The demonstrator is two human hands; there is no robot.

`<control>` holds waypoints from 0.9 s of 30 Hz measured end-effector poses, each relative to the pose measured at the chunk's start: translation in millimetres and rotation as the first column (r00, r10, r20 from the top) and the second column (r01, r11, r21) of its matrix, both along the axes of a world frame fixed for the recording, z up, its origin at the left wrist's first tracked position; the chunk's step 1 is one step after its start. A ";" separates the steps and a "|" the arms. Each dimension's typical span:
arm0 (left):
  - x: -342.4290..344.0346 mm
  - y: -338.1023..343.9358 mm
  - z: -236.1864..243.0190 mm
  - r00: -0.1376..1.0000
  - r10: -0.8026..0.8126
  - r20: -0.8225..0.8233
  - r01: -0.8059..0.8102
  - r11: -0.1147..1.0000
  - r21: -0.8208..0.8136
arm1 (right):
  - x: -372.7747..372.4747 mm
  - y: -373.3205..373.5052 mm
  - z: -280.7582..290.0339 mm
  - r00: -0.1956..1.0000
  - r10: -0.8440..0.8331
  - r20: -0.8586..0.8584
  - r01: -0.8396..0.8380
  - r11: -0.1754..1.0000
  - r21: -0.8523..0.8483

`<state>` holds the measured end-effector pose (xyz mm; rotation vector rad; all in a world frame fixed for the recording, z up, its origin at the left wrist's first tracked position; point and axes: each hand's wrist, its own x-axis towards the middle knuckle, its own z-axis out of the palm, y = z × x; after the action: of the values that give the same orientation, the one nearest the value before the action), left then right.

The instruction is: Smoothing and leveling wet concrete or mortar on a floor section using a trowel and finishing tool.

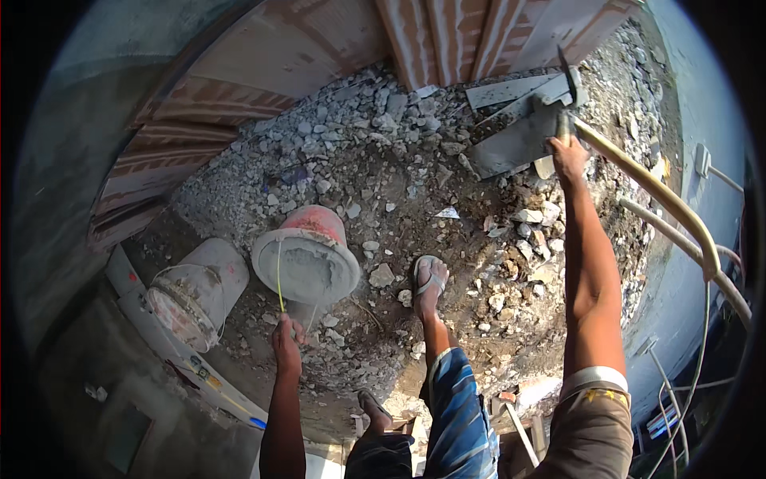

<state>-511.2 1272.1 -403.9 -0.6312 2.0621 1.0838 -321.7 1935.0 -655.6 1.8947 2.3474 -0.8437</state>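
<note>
Both hands grasp: the left hand [288,342], nearer, the thin yellow-sleeved handle [280,297] of the round red bucket [321,221] just beyond; the right hand [569,157], far right, a wooden-handled tool [564,126].

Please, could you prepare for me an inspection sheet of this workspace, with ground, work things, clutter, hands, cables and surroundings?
Surface: uneven earth ground strewn with rubble.
Job's things: red bucket with grey material inside; hand tool with dark blade.
Clutter: second bucket; grey boards.
Hands: left hand closed on bucket handle; right hand closed on hand tool.
Cables: thin pale cord hanging at right; purpose unclear.
Surroundings: brick-coloured panels ahead; grey wall and thick pale pipes at right.
</note>
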 end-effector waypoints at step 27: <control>88.6 -92.8 94.1 1.000 -0.007 -0.022 0.006 0.998 -0.058 | 158.6 -124.6 257.8 0.813 0.536 -0.230 -0.580 0.707 -0.404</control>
<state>-422.6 1179.3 -309.8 -0.6427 2.1200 1.0351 -163.2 1810.4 -397.7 0.8917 2.2782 -1.2686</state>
